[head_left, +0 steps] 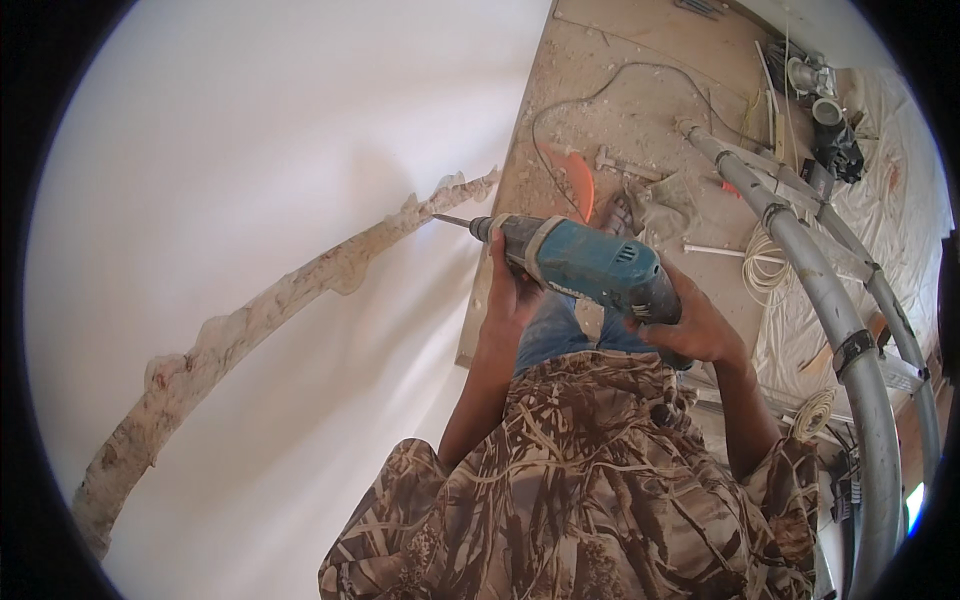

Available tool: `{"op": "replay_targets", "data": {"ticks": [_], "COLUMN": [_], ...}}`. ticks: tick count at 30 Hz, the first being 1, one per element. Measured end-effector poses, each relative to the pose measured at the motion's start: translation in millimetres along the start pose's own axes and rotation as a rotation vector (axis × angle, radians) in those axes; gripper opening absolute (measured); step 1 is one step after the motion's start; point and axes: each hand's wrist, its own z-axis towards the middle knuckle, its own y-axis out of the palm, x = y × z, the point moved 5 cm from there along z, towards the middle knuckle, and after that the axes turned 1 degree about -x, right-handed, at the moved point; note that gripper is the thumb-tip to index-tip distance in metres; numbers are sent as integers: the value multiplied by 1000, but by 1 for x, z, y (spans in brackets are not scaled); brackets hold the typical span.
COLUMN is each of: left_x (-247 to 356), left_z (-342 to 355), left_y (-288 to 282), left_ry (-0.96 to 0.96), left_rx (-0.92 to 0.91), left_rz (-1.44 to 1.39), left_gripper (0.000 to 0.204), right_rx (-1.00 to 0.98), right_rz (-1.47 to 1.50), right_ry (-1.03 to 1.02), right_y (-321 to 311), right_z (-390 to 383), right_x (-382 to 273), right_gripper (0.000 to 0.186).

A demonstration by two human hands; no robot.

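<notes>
Shows, from eight o'clock to twelve, a ragged groove [290, 287] in the white wall [230, 170]; looks largely opened, with perhaps the stretch by the wall's edge left. Points the bit [453, 220] at the groove's lower side near eleven, without clear sign of contact. Steadies the teal drill [590, 260], centre toward three, with the left hand [514, 298], fingers half-curled around its front. Grasps the rear grip [654, 300] at three with the right hand [700, 322], fingers wrapped tight.

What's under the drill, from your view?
Beneath the drill, part of the left hand and blue jeans show. Its body covers some of that hand's fingers; whatever lies directly below it cannot be seen.
</notes>
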Motion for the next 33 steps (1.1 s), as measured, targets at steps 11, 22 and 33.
{"op": "replay_targets", "data": {"ticks": [11, 22, 33], "left_x": [3, 34, 28], "left_z": [6, -2, -32], "left_y": [0, -74, -105], "left_ry": [1, -85, -94], "left_rx": [-11, -235, -243], "left_rz": [55, 51, 173], "left_gripper": [74, 75, 71], "right_rx": [-31, 129, 173], "right_rz": [107, -141, -173], "right_ry": [207, -181, -222], "right_y": [2, 126, 177], "right_z": [7, 8, -32], "right_x": [4, 30, 35], "right_gripper": [98, 99, 103]}}
